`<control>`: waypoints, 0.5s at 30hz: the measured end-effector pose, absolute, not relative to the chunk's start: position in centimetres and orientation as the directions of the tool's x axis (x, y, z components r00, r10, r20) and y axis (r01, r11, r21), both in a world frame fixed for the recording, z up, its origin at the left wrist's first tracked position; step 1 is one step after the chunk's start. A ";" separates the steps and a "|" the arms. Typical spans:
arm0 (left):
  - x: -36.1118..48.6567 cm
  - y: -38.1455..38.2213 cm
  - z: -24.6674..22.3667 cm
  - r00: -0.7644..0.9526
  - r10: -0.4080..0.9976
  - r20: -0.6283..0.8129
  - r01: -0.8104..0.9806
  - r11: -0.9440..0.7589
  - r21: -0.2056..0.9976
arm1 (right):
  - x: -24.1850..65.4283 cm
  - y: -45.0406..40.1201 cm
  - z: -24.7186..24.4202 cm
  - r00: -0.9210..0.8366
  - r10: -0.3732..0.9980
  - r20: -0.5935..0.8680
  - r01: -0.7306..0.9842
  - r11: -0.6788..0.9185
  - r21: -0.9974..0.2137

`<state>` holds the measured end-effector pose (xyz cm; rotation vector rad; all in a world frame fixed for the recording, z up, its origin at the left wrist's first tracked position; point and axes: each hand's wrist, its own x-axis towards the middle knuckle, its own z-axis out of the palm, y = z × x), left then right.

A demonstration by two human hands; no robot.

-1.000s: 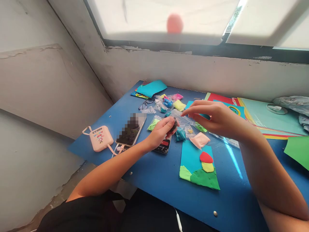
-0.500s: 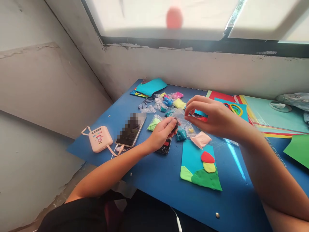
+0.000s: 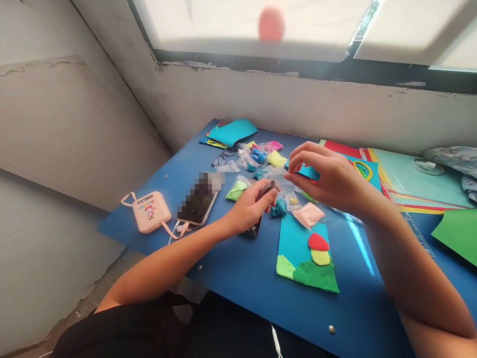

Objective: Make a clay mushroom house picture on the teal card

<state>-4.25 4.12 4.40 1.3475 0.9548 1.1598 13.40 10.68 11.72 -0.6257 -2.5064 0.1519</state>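
My left hand [image 3: 255,206] is closed around a dark brown lump of modelling clay [image 3: 269,188], above the middle of the blue table. To its right my right hand [image 3: 316,171] hangs in the air, thumb and fingertips brought close together; whatever they pinch is too small to make out. Behind and between the hands lies a clear plastic bag [image 3: 282,180]. Nearer to me rests a blue card [image 3: 298,233] with green clay hills, a yellow clay piece [image 3: 321,257] and a red clay cap [image 3: 318,242]. A peach clay packet [image 3: 308,215] touches the card's top edge.
On the left are a phone [image 3: 199,201] and a pink power bank [image 3: 151,213] joined by cables. Bags of coloured clay, such as light green [image 3: 237,189] and yellow [image 3: 276,159], lie behind the hands. Coloured sheets [image 3: 428,174] and yellow-handled scissors [image 3: 363,170] sit right.
My left fingers have shifted around the brown clay, and more of its top shows. My right hand keeps nearly the same pose. The view has moved slightly.
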 end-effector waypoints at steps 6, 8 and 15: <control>-4.3 4.1 4.4 0.182 0.973 0.143 -0.053 -0.135 0.989 | 13.2 10.5 11.7 -0.743 0.444 0.501 0.351 0.895 -0.274; -4.3 4.2 4.4 0.178 0.973 0.150 -0.049 -0.143 0.988 | 13.0 10.6 11.6 -0.735 0.430 0.525 0.312 0.901 -0.302; -4.3 4.2 4.3 0.146 0.982 0.123 -0.037 -0.119 0.992 | 13.1 11.2 11.0 -0.724 0.450 0.524 0.238 0.875 -0.422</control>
